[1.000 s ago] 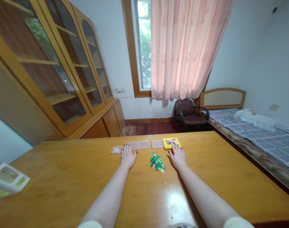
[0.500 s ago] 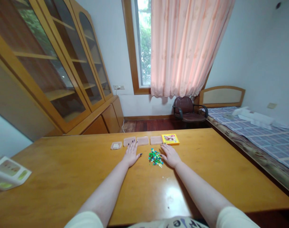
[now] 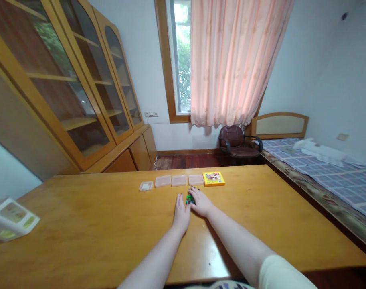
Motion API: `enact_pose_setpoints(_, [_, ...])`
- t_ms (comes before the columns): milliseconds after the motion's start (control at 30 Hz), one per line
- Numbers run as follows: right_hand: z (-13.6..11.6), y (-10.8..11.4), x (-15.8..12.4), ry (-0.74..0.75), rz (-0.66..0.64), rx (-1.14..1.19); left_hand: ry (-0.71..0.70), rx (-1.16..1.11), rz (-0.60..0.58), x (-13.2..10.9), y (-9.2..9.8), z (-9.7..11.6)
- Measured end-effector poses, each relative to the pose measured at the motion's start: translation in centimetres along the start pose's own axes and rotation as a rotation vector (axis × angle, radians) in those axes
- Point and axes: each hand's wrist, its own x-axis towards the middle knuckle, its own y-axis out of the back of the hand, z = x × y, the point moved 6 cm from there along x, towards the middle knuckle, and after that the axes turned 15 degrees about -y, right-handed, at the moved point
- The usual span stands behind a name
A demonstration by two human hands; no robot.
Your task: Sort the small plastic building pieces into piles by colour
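Observation:
A small pile of colourful toy bricks [image 3: 189, 198], mostly green where it shows, lies on the wooden table [image 3: 89, 224] between my two hands. My left hand [image 3: 180, 213] rests at the pile's left side, fingers stretched out and pointing away from me. From the right, my right hand [image 3: 201, 202] reaches over the bricks with its fingers extended, hiding much of the pile. Both hands touch or nearly touch the bricks; neither is closed around any. Beyond my hands is a yellow box [image 3: 214, 179] with a printed picture on its top.
Left of the yellow box, shallow clear trays [image 3: 178, 181] stand in a row, ending with a smaller tray [image 3: 146, 186] holding something white. A white container [image 3: 13, 218] is at the table's left edge. Beyond the table are a chair [image 3: 238, 142], a bed [image 3: 321, 160] and a cabinet [image 3: 80, 88].
My left hand has moved right, from near the trays to the pile. My right hand has shifted left over the bricks, and the spread pile now sits gathered between both hands.

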Motion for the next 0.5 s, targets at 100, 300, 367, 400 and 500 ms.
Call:
enact_pose_setpoints(100, [-0.3,-0.1,0.0,0.036,-0.017,-0.004,0.036,-0.224,0.098,1.4,0.8,-2.0])
enact_pose_setpoints(300, [-0.8,0.6,-1.1,0.065,-0.024,0.028,0.112,-0.364,0.113,4.5,1.1,-3.0])
enact_pose_setpoints(367, [-0.8,0.6,-1.5,0.081,-0.034,0.081,0.090,-0.431,0.053,5.4,1.1,-2.3])
enact_pose_setpoints(400, [-0.6,0.6,-1.5,0.084,-0.035,0.129,0.068,-0.466,0.013,5.7,1.1,-1.9])
enact_pose_setpoints(500, [1.3,1.6,-0.7,-0.012,0.065,0.429,0.060,-0.600,-0.130,6.3,1.3,-1.3])
